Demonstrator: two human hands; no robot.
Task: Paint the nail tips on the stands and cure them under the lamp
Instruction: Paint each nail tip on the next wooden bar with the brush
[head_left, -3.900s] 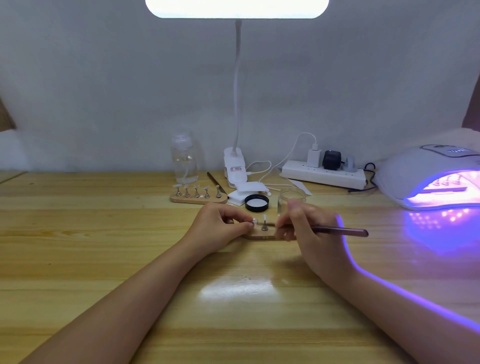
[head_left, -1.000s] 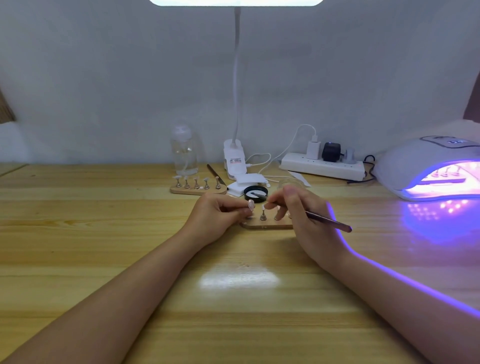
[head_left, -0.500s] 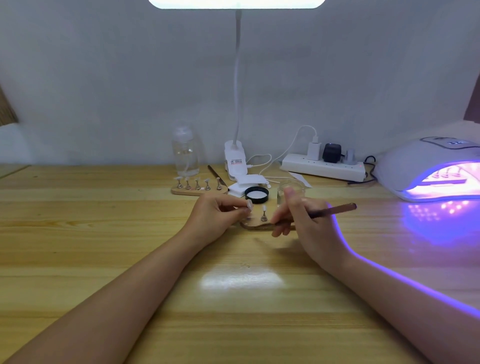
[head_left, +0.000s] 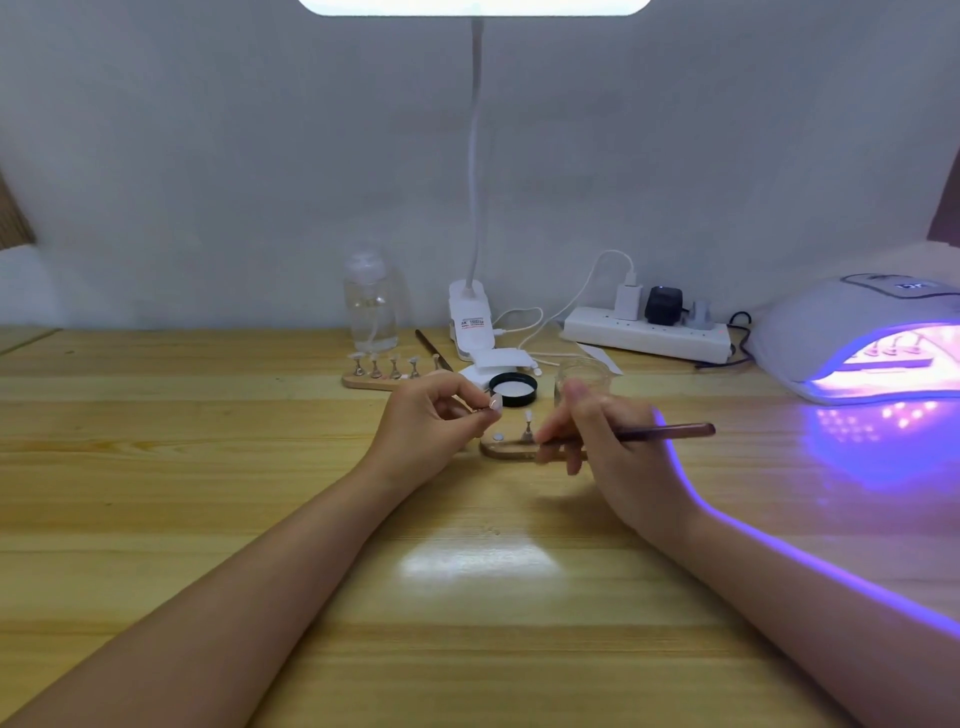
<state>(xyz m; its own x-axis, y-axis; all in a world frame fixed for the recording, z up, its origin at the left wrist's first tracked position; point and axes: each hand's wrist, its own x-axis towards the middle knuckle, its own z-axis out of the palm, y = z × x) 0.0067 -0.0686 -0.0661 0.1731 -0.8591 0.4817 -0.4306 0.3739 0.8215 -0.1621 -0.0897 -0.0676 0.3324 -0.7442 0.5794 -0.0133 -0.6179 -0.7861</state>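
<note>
Now nail tip (head_left: 495, 402) between left fingertips (head_left: 480, 411).

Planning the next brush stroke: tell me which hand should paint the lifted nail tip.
Right. The right hand already grips the brush, while the left hand pinches the nail tip on its holder just above the wooden base.

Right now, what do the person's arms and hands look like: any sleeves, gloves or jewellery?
Both forearms are bare up to the frame's edge, with no sleeves in view. The left hand and right hand wear no gloves, rings, watch or bracelets. A violet glow edges the right forearm.
</note>
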